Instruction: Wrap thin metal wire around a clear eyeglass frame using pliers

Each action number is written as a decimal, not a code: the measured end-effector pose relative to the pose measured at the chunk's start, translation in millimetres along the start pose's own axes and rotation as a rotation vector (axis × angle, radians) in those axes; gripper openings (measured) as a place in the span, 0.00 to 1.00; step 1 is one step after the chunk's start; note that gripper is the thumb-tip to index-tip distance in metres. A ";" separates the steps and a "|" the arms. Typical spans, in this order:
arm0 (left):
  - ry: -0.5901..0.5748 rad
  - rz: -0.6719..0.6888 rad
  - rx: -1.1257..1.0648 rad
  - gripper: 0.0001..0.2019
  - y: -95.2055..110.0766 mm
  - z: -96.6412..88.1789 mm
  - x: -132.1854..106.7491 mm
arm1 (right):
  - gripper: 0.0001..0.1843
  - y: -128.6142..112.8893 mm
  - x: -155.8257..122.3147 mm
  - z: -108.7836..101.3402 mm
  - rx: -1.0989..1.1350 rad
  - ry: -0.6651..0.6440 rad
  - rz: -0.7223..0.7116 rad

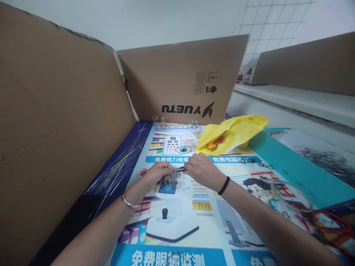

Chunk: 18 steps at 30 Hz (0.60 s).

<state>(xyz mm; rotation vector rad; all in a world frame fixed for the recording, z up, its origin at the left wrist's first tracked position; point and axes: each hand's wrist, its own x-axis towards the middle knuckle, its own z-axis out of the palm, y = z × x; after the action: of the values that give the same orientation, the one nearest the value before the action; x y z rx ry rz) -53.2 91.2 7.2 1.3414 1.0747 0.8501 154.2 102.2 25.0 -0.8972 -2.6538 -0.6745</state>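
Note:
Over the printed sheet, my left hand [158, 173] is closed with thumb and fingers pinched on a thin, shiny bent wire piece [172, 178], whose loops hang just below the fingertips. Fingers wrapped, my right hand [204, 170] grips what look like small dark pliers [180, 169]. Their metal nose points left and meets the wire at the left fingertips. Most of the handles are hidden inside the right fist. Just beyond the right hand lies an open yellow bag [235, 133] with a coil of orange wire [213, 145] at its mouth.
Cardboard panels [177, 81] stand at the left and back. Straight silvery wires [118, 168] lie along the left edge. Small wire pieces [195, 126] sit at the back, and dark wire loops [256, 162] to the right. Coloured coils [331, 225] lie at the lower right.

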 end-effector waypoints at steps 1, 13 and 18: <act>-0.005 0.005 -0.004 0.09 -0.2 -0.2 0.1 | 0.11 0.3 0.2 -0.4 0.002 -0.003 -0.001; -0.030 -0.018 -0.002 0.07 -1.6 -1.9 1.5 | 0.13 1.7 -2.1 3.0 0.053 0.009 -0.007; -0.030 -0.039 -0.011 0.08 -5.2 -4.2 1.9 | 0.16 1.6 -4.7 9.7 0.172 -0.025 0.055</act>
<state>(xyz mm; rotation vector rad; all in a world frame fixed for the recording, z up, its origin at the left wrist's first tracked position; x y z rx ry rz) -57.1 93.9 2.2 1.3159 1.0679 0.8040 158.0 105.9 15.5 -0.9319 -2.6496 -0.4175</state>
